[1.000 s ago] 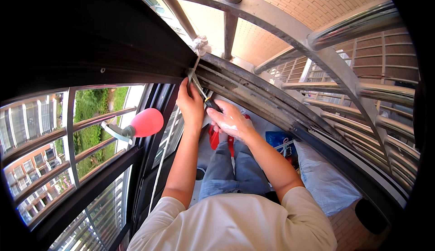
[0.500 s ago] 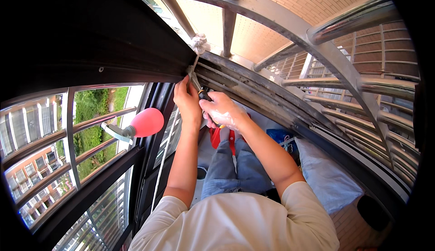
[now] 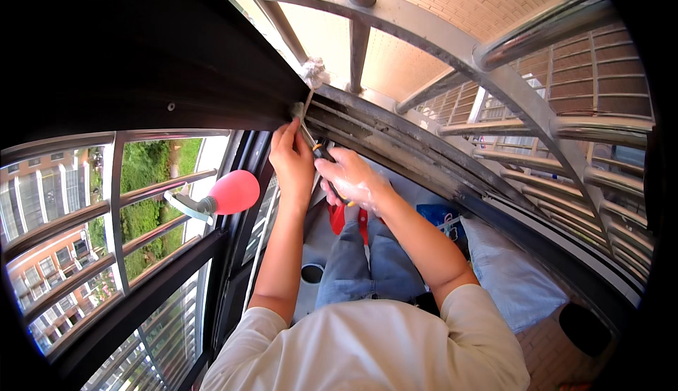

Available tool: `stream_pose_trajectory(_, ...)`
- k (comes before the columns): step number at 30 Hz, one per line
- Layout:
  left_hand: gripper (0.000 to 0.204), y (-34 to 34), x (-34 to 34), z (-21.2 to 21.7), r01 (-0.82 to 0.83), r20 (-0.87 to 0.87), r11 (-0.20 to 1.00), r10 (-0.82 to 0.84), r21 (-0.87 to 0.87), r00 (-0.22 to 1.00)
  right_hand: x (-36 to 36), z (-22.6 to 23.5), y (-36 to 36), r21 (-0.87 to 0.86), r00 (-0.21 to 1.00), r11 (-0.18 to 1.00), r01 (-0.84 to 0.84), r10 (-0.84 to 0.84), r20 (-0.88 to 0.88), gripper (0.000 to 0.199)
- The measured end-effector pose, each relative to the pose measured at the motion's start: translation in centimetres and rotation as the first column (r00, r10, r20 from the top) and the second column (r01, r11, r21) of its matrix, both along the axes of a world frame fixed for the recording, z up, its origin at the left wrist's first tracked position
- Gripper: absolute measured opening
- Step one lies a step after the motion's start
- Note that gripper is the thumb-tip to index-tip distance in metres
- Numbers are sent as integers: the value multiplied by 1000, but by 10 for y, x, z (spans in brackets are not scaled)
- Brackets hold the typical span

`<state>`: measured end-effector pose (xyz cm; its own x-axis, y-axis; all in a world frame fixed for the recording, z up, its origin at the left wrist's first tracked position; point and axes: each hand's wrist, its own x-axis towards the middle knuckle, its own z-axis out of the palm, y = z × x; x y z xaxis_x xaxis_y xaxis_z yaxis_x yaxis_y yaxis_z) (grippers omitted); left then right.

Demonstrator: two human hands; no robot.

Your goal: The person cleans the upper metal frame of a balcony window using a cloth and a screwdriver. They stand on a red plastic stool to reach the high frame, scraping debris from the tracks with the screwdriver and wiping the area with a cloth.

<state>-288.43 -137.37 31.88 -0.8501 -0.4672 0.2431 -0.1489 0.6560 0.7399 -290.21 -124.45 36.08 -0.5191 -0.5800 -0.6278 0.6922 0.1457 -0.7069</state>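
Note:
My right hand point(image 3: 353, 178), smeared with white on its back, is wrapped round the black and yellow handle of a screwdriver point(image 3: 322, 153). The shaft slants up and left to the corner of the dark window frame. There my left hand point(image 3: 291, 159) is raised with its fingers closed at a small greyish piece point(image 3: 298, 110) beside the shaft's tip. What exactly the fingertips grip is partly hidden. A pale cord point(image 3: 308, 99) runs from this corner up to a knotted white wad point(image 3: 313, 73) by the metal bars.
A pink bulb point(image 3: 236, 192) with a grey neck and pale curved end is at the left window. Metal bars point(image 3: 519, 98) arch across the right. Below lie a silvery-white bag point(image 3: 512, 271), a blue bag point(image 3: 434, 213) and something red point(image 3: 337, 218) near my feet.
The screwdriver's shaft now lies more in line with the cord, and my right hand has shifted slightly. My left hand stays at the corner. The view has moved a little.

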Motion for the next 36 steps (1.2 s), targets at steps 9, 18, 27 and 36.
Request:
stream_pose_trajectory(9,22,-5,1,6,47,-60,999,-48,-27,997,6,23,11,-10,996,1000,-5,6,84,22)
stream_pose_trajectory(18,22,-6,-5,5,37,-95,997,-44,-73,995,-5,10,13,-99,997,995,-30,37,69,22)
stream_pose_trajectory(27,26,0,0,57,-89,-271,995,74,-41,960,10,70,15,-3,957,990,-143,138,-257,21)
stream_pose_trajectory(36,17,-5,4,-35,-155,4,862,175,483,985,26,-44,-3,166,882,985,50,35,-470,24)
